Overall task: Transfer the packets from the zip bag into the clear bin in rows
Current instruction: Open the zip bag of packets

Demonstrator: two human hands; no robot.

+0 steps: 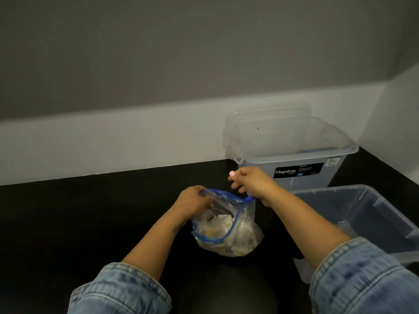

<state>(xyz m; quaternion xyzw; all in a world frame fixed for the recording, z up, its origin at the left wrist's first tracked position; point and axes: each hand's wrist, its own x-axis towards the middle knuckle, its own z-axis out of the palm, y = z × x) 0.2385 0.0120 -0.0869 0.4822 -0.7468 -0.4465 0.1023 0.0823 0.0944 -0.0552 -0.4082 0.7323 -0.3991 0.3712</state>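
A clear zip bag (240, 232) with a blue zip edge stands on the black floor in the middle, its mouth pulled open. Several pale packets (223, 223) fill it. My left hand (192, 200) grips the left side of the bag's rim. My right hand (251, 181) pinches the right end of the blue rim and holds it up. A clear bin (376, 214) sits low at the right, beside my right forearm. A taller clear bin (294, 155) with a black "Megabox" label stands behind the bag, just past my right hand.
A white baseboard (113, 143) under a grey wall runs along the back, and a white wall corner (394, 123) closes the right side. The black floor (79, 211) stretches to the left of the bag. Denim sleeves cover both forearms near the bottom.
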